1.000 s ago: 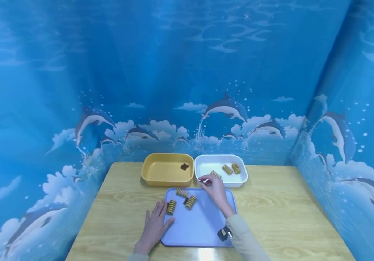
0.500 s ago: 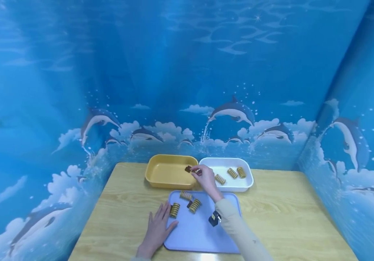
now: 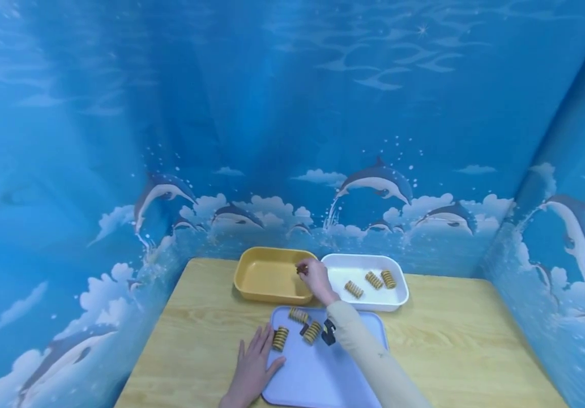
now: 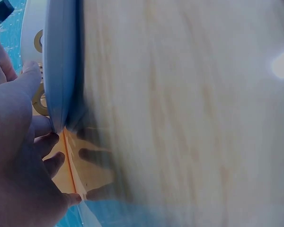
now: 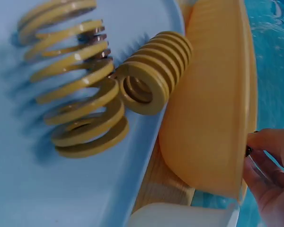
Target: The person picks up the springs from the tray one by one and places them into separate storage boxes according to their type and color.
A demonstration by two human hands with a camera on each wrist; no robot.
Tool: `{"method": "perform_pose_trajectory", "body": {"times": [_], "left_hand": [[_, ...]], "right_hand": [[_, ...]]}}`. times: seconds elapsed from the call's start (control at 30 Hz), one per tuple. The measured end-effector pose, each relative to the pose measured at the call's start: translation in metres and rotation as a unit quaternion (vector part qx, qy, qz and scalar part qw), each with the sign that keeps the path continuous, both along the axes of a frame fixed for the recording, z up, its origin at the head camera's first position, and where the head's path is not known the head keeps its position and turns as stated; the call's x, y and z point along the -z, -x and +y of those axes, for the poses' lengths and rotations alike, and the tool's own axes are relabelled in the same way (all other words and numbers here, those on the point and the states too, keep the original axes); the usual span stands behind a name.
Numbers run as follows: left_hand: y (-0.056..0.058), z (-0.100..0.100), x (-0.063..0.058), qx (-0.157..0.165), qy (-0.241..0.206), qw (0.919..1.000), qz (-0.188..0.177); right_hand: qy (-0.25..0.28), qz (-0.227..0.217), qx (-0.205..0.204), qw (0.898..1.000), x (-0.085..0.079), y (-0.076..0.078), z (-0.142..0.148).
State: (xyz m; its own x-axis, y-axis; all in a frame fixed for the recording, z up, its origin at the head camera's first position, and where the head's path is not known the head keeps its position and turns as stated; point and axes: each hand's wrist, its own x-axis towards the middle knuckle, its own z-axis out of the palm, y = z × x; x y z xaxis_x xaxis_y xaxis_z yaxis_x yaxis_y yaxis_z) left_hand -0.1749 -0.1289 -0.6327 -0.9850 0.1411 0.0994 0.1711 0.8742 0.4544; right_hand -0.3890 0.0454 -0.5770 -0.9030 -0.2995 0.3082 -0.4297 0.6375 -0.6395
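My right hand (image 3: 316, 279) reaches over the right end of the yellow bin (image 3: 272, 297), thumb and fingertips together. In the right wrist view a small dark piece (image 5: 249, 150), mostly hidden, shows between them. Small brown springs (image 3: 301, 269) overlap the fingertips in the head view. My left hand (image 3: 252, 365) rests with spread fingers at the left edge of the blue tray (image 3: 323, 379). Near its fingertips lies a yellow coil spring (image 3: 280, 338). Two more yellow springs, one farther back (image 3: 299, 315) and one to the right (image 3: 312, 332), lie around a small brown spring (image 3: 304, 329).
Right of the yellow bin stands a white bin (image 3: 379, 307) holding three yellow springs (image 3: 374, 280). Both bins stand behind the tray on a wooden table (image 3: 455, 340). A curtain (image 3: 292, 124) printed with dolphins closes off the back and sides.
My right hand has moved left from the front edge of the white bin to over the yellow bin. The left hand has stayed at the tray's edge. The head view has shifted slightly.
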Motion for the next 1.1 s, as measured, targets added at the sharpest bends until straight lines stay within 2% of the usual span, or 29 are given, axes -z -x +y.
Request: {"method": "perform_pose_trajectory", "body": {"times": [0.17, 0.3, 0.43, 0.57, 0.67, 0.77, 0.93, 1.1], "left_hand": [[-0.002, -0.001, 0.002, 0.002, 0.0, 1.0, 0.008], [-0.003, -0.001, 0.002, -0.001, -0.002, 0.9999, 0.011], [-0.004, -0.001, 0.0, -0.001, -0.004, 0.9999, 0.013], [-0.003, -0.001, 0.0, -0.001, -0.002, 0.9999, 0.012], [-0.005, 0.002, 0.002, 0.001, 0.0, 1.0, 0.01], [-0.006, 0.004, 0.003, 0.004, 0.002, 0.9999, 0.014], [-0.005, 0.004, 0.003, 0.006, 0.018, 0.999, 0.041], [-0.003, 0.0, 0.003, 0.004, 0.018, 0.9989, 0.044]], "right_hand": [[-0.058, 0.022, -0.021, 0.998, 0.007, 0.006, -0.01], [-0.109, 0.033, -0.02, 0.993, 0.011, 0.008, -0.015], [-0.163, 0.041, -0.006, 0.986, 0.017, 0.011, -0.018], [-0.22, 0.056, -0.004, 0.974, 0.02, 0.012, -0.021], [-0.241, 0.067, -0.009, 0.968, 0.021, 0.008, -0.018], [-0.216, 0.077, -0.011, 0.973, 0.016, 0.004, -0.012], [-0.11, 0.094, -0.003, 0.989, 0.001, 0.0, 0.0], [-0.038, 0.108, 0.013, 0.993, -0.016, -0.011, 0.012]]}}
